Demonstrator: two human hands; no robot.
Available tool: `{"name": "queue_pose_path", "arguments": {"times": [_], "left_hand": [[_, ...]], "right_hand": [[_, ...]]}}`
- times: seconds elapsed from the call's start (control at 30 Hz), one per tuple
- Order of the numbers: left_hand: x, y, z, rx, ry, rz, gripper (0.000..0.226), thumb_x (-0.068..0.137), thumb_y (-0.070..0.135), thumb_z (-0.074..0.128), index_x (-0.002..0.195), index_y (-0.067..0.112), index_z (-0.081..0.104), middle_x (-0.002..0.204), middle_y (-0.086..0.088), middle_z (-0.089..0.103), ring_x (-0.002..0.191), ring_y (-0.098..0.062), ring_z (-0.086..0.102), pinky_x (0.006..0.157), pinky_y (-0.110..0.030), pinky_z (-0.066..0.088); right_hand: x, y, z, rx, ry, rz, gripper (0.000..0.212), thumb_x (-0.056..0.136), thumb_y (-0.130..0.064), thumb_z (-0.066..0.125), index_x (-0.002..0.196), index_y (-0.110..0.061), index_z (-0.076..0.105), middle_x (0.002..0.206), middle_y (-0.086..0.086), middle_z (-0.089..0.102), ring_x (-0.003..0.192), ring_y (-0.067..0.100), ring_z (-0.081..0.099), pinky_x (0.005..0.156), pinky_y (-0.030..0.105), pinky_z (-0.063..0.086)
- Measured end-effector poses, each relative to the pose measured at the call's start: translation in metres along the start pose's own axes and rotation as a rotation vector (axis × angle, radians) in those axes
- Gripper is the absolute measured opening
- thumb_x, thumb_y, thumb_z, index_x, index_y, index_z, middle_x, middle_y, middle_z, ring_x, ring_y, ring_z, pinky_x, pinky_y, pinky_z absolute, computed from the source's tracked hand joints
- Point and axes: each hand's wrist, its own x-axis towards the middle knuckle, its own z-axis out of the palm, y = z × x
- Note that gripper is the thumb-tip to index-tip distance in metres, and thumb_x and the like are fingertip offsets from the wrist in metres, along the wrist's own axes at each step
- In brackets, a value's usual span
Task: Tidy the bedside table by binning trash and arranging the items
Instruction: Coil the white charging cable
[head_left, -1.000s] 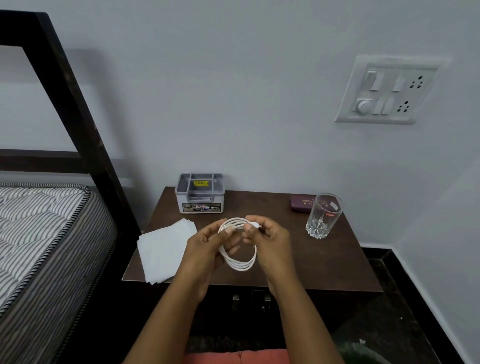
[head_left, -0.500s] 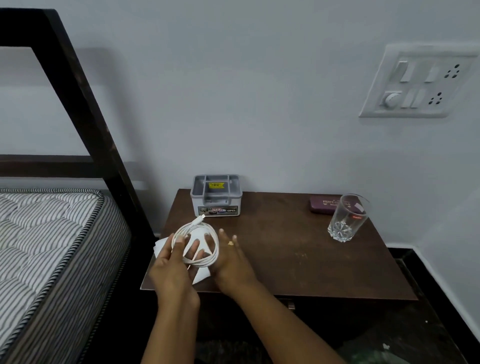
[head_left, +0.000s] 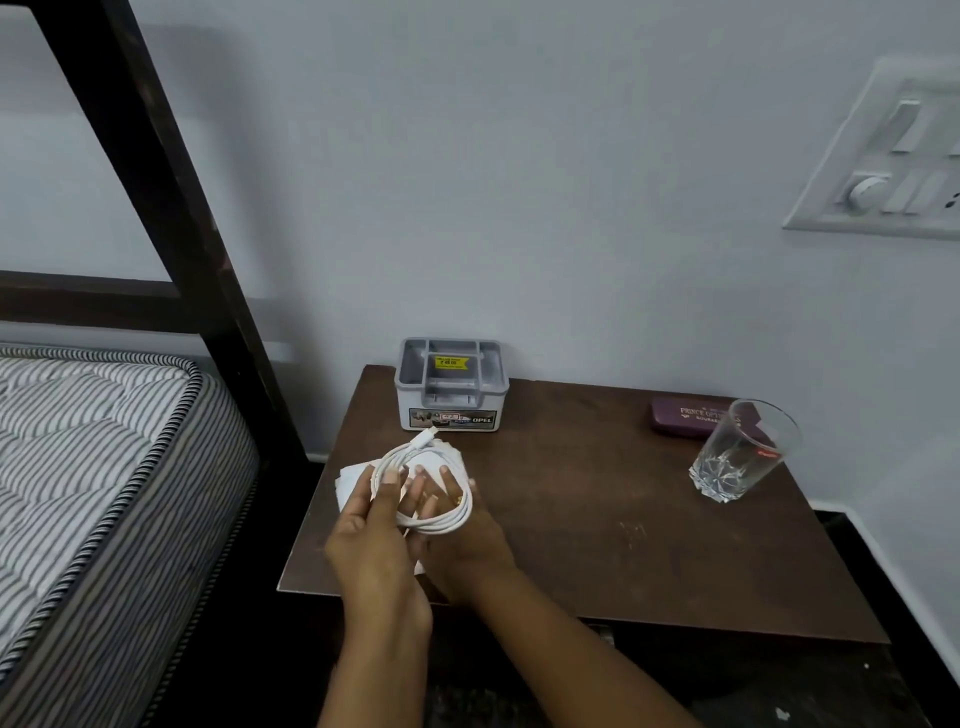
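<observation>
The coiled white cable (head_left: 434, 491) sits between both hands over the front left part of the desk (head_left: 597, 514). The left hand (head_left: 382, 525) has its grip pinching the left side of the coil, thumb on top and fingers curled under the loops. The right hand (head_left: 457, 525) lies palm down with its fingers spread and passing through the coil, so the loops drape across its back and around the fingers; this grip is spread, not closed on the cable. One plug end of the cable sticks up and away toward the grey organiser box (head_left: 451, 387). Both forearms reach in from the lower edge, the left nearly straight, the right angled in from the right.

Under the hands lies white tissue paper (head_left: 353, 475), mostly covered. The organiser box stands at the back left of the desk against the wall; its open compartments show only a yellow price sticker. A maroon case (head_left: 685, 418) lies at the back right, with a clear drinking glass (head_left: 740, 452), upright and empty, just in front of it.
</observation>
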Motion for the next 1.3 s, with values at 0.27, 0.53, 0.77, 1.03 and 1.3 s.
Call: {"name": "queue_pose_path", "arguments": {"times": [0.27, 0.53, 0.77, 1.03, 1.3], "left_hand": [[0.009, -0.012, -0.003, 0.024, -0.045, -0.030, 0.032, 0.094, 0.006, 0.051, 0.126, 0.003, 0.051, 0.084, -0.004, 0.067, 0.060, -0.003, 0.069, 0.064, -0.023, 0.057], [0.033, -0.033, -0.008, 0.142, 0.020, -0.134, 0.034, 0.091, 0.004, 0.055, 0.124, 0.001, 0.046, 0.106, -0.015, 0.060, 0.062, -0.007, 0.068, 0.052, -0.023, 0.056], [0.046, -0.035, -0.014, 0.223, 0.049, -0.082, 0.008, 0.090, 0.004, 0.056, 0.098, 0.004, 0.053, 0.079, -0.009, 0.059, 0.069, -0.012, 0.063, 0.048, -0.020, 0.055], [0.060, -0.033, -0.030, 0.378, 0.148, 0.006, 0.019, 0.091, -0.001, 0.053, 0.108, -0.002, 0.061, 0.073, -0.008, 0.069, 0.062, -0.014, 0.062, 0.057, -0.021, 0.051], [0.071, -0.033, -0.045, 0.618, 0.190, 0.097, 0.034, 0.086, -0.011, 0.049, 0.116, -0.003, 0.062, 0.113, -0.020, 0.065, 0.103, -0.031, 0.062, 0.091, -0.032, 0.047]], "right_hand": [[-0.053, 0.082, -0.028, -0.180, 0.076, 0.176, 0.078, 0.078, -0.061, -0.012, 0.149, -0.030, 0.000, 0.158, -0.011, -0.007, 0.143, 0.011, -0.016, 0.111, 0.035, -0.013], [-0.096, 0.133, -0.051, -0.250, 0.070, 0.307, 0.100, 0.060, -0.066, -0.041, 0.148, -0.030, -0.009, 0.158, -0.011, -0.012, 0.136, 0.008, -0.024, 0.113, 0.036, -0.013], [-0.081, 0.078, -0.059, 0.231, 0.168, 0.083, 0.056, 0.095, -0.050, 0.026, 0.147, -0.031, 0.016, 0.152, -0.023, 0.002, 0.143, -0.001, -0.003, 0.120, 0.028, 0.001], [-0.048, 0.019, -0.023, 0.143, -0.093, -0.296, 0.051, 0.097, -0.009, 0.043, 0.144, -0.025, 0.033, 0.158, -0.005, 0.016, 0.146, 0.015, 0.010, 0.115, 0.020, 0.010], [-0.045, 0.016, -0.003, 0.075, -0.058, -0.333, 0.045, 0.095, -0.011, 0.042, 0.140, -0.016, 0.040, 0.156, 0.006, 0.025, 0.143, 0.028, 0.024, 0.115, 0.039, 0.028]]}}
